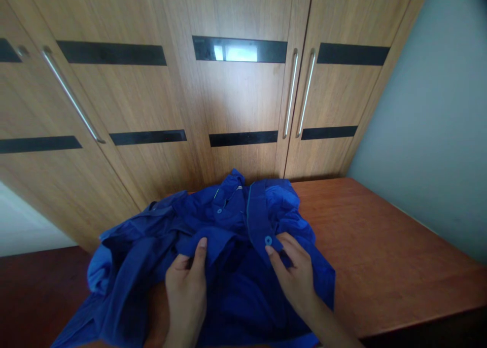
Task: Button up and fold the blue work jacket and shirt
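Observation:
A blue garment [243, 292], which looks like a work jacket or coverall, lies rumpled and spread on the reddish-brown wooden surface. My left hand [188, 284] pinches a folded blue edge of it between thumb and fingers. On the other side my right hand [292, 272] grips the end of a blue band, its thumb just below a round blue button [268, 240]. A second button [219, 211] shows farther back on the cloth. The two held edges are apart, with dark inner folds between them. Some fingertips are hidden behind the fabric.
Behind the garment stands a wooden wardrobe [243, 94] with black strips and long metal handles [291, 94]. The wooden surface [380, 256] extends to the right, up to a pale wall [437, 135]. Its front edge shows at lower right. Dark floor [34, 292] appears at lower left.

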`<state>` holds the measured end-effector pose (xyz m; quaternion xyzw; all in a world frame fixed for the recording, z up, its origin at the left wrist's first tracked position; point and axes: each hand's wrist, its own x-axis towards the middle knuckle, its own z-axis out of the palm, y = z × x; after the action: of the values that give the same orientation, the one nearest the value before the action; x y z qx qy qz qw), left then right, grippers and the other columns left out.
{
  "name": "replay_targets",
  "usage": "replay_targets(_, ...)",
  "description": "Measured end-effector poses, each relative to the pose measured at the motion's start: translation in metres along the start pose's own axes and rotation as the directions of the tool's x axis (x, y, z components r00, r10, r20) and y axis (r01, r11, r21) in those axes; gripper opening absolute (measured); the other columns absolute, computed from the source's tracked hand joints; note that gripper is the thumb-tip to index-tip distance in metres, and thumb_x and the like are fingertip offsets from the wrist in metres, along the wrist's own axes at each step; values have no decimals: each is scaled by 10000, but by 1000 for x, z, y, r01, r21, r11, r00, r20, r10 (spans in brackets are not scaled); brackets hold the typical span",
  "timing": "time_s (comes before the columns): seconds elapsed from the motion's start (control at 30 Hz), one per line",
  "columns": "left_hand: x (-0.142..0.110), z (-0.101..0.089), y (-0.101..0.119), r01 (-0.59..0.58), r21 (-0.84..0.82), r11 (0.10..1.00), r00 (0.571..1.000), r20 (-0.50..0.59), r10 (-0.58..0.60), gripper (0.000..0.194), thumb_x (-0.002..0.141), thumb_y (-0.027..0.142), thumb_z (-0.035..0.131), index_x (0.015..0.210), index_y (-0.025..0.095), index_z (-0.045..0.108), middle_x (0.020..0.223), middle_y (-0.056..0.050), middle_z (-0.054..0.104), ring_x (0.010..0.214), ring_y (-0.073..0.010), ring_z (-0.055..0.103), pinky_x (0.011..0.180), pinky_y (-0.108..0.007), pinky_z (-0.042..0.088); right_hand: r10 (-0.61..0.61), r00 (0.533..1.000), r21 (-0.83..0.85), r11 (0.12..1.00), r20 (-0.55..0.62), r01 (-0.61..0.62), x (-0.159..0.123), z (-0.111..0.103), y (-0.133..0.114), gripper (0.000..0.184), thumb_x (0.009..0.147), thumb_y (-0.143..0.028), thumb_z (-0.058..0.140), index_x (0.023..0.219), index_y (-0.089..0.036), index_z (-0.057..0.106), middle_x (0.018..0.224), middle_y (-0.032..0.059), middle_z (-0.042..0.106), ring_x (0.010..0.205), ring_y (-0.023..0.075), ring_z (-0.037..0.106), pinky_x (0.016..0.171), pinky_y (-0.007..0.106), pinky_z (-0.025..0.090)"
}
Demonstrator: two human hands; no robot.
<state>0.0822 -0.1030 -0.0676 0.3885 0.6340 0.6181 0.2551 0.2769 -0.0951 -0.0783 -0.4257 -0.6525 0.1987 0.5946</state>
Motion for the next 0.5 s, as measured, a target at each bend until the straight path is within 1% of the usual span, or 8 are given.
replay_targets(0.03, -2, -2, 1, -123, 116, 986, 991, -29, 127, 290, 771, 456, 630, 842, 182, 698, 861, -55, 737, 806, -249, 668, 799, -379, 513, -34, 999, 1, 999, 13, 34, 1, 1, -5, 156, 886, -203, 507, 774, -203, 615, 738, 23, 580, 693, 154, 555, 630, 263, 456)
replay_targets(0.1, -5, -1, 1, -365, 296, 883, 926, 21, 376, 243, 798, 394, 598, 887, 203, 719, 933, -65, 740, 891, -272, 671, 880, -404, 494, -91, 994, 4, 996, 61, 91, 2, 4, -9, 177, 893, -180, 479, 807, -206, 632, 745, 31, 597, 711, 161, 570, 645, 273, 465)
replay_targets(0.13, -6, 1, -1, -465, 347, 814, 880, 86, 466, 225, 807, 364, 581, 890, 212, 725, 939, -67, 741, 907, -274, 674, 897, -405, 491, -112, 991, -2, 994, 75, 113, 2, 7, -9, 175, 888, -176, 482, 815, -204, 639, 737, 33, 602, 704, 164, 575, 640, 276, 469)
replay_targets(0.2, -6, 7, -8, -589, 390, 707, 806, 220, 550, 220, 824, 322, 548, 882, 220, 734, 924, -72, 746, 906, -271, 683, 895, -392, 501, -139, 988, -26, 990, 70, 142, 0, 16, -3, 151, 868, -178, 508, 813, -198, 647, 705, 32, 604, 664, 164, 577, 609, 272, 473)
replay_targets(0.27, -4, 13, -19, -620, 416, 665, 784, 305, 541, 236, 838, 312, 526, 878, 217, 738, 901, -81, 749, 874, -264, 695, 855, -368, 521, -151, 988, -48, 987, 42, 152, -4, 24, 8, 121, 848, -184, 535, 823, -192, 653, 685, 30, 605, 620, 159, 573, 578, 264, 475)
replay_targets(0.37, 4, 18, -34, -599, 471, 648, 801, 354, 483, 261, 855, 309, 497, 852, 208, 739, 811, -86, 751, 757, -253, 708, 748, -341, 543, -137, 990, -53, 989, 29, 139, -11, 31, 24, 112, 838, -181, 545, 847, -189, 657, 667, 20, 596, 579, 146, 559, 544, 249, 469)
replay_targets(0.43, 10, 16, -40, -571, 528, 629, 820, 328, 469, 278, 861, 317, 492, 830, 188, 736, 746, -96, 743, 691, -256, 704, 696, -345, 542, -89, 996, -61, 994, 0, 88, -14, 32, 31, 108, 840, -199, 550, 835, -187, 657, 655, 14, 586, 565, 141, 549, 528, 244, 462)
replay_targets(0.5, 14, 13, -43, -522, 600, 607, 838, 226, 497, 291, 865, 337, 499, 851, 157, 728, 768, -120, 741, 704, -267, 701, 703, -363, 539, -4, 997, -70, 998, -74, -2, -15, 30, 35, 111, 843, -239, 561, 819, -185, 654, 643, 7, 579, 546, 137, 538, 503, 239, 453)
